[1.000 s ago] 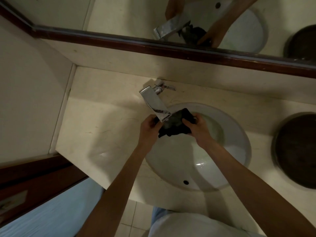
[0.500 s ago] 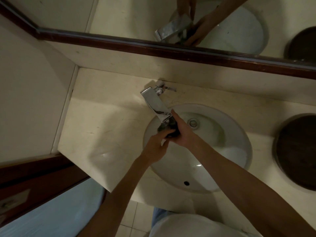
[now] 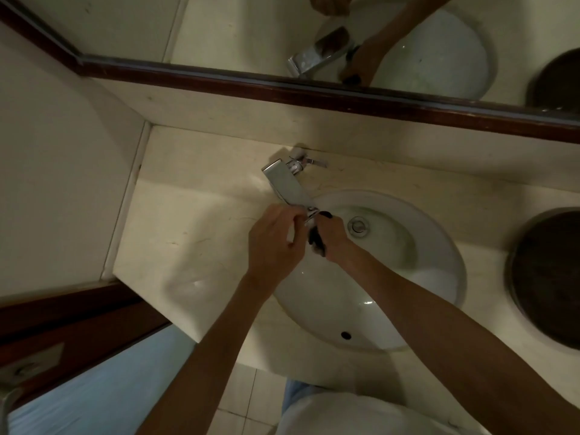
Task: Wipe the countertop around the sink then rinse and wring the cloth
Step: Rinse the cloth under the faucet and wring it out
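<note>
Right hand (image 3: 334, 238): fingers closed tight round a dark cloth (image 3: 316, 240), which is bunched small; only its edges show, one above the knuckles and one at the palm side. Left hand (image 3: 273, 243): fingers (image 3: 298, 213) curled, tips meeting the cloth and the right hand; whether they actually grip the cloth cannot be determined. Both hands sit at frame centre, directly under the spout end of the chrome faucet (image 3: 287, 188), over the upper left part of the white sink (image 3: 408, 277). Drain fitting (image 3: 357, 226) lies just right of the hands. Cream bench (image 3: 188, 240) surrounds the basin. A dark round tray (image 3: 546, 277) rests on the bench at right edge of frame. A mirror (image 3: 408, 42) in a brown frame runs across the top.
</note>
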Demonstrator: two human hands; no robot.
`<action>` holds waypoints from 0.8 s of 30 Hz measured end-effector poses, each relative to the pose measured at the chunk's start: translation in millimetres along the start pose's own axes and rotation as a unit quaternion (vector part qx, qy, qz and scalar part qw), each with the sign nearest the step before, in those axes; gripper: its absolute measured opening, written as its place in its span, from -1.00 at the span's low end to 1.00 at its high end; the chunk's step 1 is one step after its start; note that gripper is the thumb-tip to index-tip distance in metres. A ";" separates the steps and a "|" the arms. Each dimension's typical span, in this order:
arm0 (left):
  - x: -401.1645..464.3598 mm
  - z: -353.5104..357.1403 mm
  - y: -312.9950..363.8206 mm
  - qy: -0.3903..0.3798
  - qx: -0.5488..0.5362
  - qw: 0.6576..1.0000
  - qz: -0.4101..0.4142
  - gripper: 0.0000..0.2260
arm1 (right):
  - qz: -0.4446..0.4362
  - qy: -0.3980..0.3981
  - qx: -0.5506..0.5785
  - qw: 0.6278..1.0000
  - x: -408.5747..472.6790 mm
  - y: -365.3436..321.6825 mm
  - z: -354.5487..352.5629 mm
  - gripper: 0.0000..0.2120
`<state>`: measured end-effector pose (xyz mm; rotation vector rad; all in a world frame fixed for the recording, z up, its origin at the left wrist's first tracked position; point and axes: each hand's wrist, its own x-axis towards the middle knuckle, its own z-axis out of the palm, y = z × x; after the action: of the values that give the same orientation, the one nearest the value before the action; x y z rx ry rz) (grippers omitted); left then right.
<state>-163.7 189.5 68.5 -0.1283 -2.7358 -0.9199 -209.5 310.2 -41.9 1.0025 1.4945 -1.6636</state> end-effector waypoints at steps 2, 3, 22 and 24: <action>34.6 7.1 8.9 -0.042 0.037 0.998 0.014 -0.81 | -0.024 -0.007 -0.010 1.000 -2.0 0.4 3.5 -0.62; 52.9 13.4 11.9 -0.090 0.059 0.994 0.006 -0.72 | -0.034 -0.028 -0.016 0.999 -4.1 0.8 4.3 -0.59; 20.3 33.2 31.4 -0.153 0.121 0.977 0.089 -0.70 | -0.055 0.044 -0.149 0.986 -67.0 34.2 -121.5 -0.64; -21.4 34.6 49.7 -0.168 0.071 0.980 0.074 -0.65 | -0.120 0.023 -0.141 0.982 -83.3 39.1 -130.4 -0.76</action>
<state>-142.2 250.0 65.1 -0.4953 -3.0363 -0.7137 -122.3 434.6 7.1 0.7338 1.8822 -1.5379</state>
